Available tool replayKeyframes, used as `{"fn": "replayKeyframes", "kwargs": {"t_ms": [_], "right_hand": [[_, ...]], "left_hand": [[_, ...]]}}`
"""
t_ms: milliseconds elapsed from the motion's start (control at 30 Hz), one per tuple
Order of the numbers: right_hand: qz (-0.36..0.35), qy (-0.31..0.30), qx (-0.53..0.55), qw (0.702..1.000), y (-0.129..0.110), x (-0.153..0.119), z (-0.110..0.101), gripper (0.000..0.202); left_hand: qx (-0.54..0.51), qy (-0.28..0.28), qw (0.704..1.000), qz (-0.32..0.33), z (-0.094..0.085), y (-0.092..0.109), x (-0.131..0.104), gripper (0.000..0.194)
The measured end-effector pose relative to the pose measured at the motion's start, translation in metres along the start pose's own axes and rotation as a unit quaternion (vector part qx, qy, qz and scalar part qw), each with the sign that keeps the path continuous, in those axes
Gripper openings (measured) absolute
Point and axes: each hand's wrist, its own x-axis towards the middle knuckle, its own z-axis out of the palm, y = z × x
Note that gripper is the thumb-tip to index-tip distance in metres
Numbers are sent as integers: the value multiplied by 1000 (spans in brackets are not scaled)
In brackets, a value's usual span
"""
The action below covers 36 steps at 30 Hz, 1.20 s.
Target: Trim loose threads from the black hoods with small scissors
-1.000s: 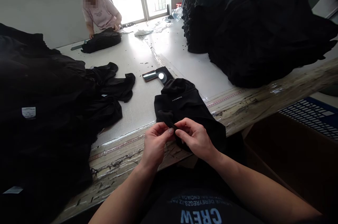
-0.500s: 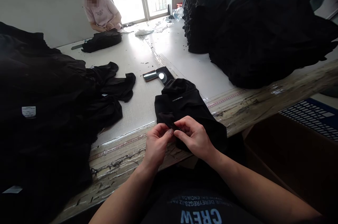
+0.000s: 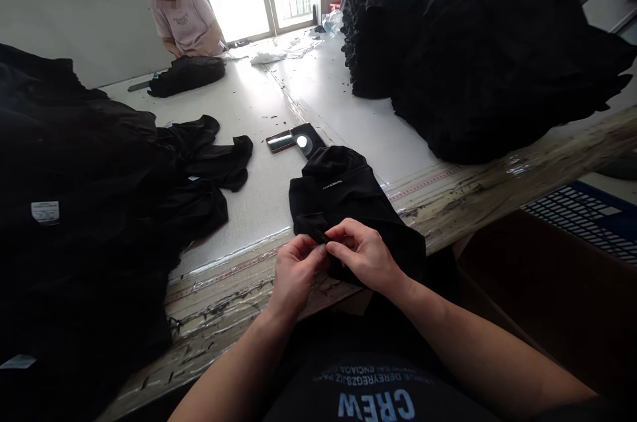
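A black garment with small white lettering near its top lies at the table's front edge, partly hanging over it. My left hand pinches a fold of its cloth between thumb and fingers. Right beside it, my right hand grips the same fold, the two thumbs almost touching. Whether something small sits between the fingertips is too fine to make out. Just beyond the garment are a phone and a dark flat box with a pale round mark.
Black garments are heaped at the left, some with white labels. A tall black pile fills the right rear. A co-worker in a pink shirt stands behind a dark bundle. A blue crate and brown box stand low right.
Both hands stay pinched on the black garment, the fingers shifting only slightly. The whole view has moved a little. The co-worker's hands have dropped lower behind the dark bundle.
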Motion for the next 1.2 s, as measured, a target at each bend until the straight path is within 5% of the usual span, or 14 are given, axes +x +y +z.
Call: {"fn": "replayKeyframes", "kwargs": {"t_ms": [300,467,600,833,1033,1133,1200], "right_hand": [[-18,6,35,999,-2,-6,-3,11],[-70,-84,126,986,-13,-14,-15,20],[-38,-5,32,999,-13,3,-7,25],[-59,-14,-4,998,-5,28,20,7],[-50,81,211,973,-21,11,-16,14],[-76,-55,268,959,-42,-11,-51,17],[-44,-287,178,940,-50,-26,-70,21]], "left_hand": [[-11,7,1000,-4,-5,-2,1,17],[-56,-1,998,-9,-12,-3,0,17],[-83,-14,996,-2,-11,-2,-2,17],[-127,0,992,-2,-14,-3,-2,20],[-149,69,986,-18,-31,-3,-1,25],[-156,88,983,-33,-39,-4,-2,30],[-153,93,983,-48,-43,-5,-4,32]]}}
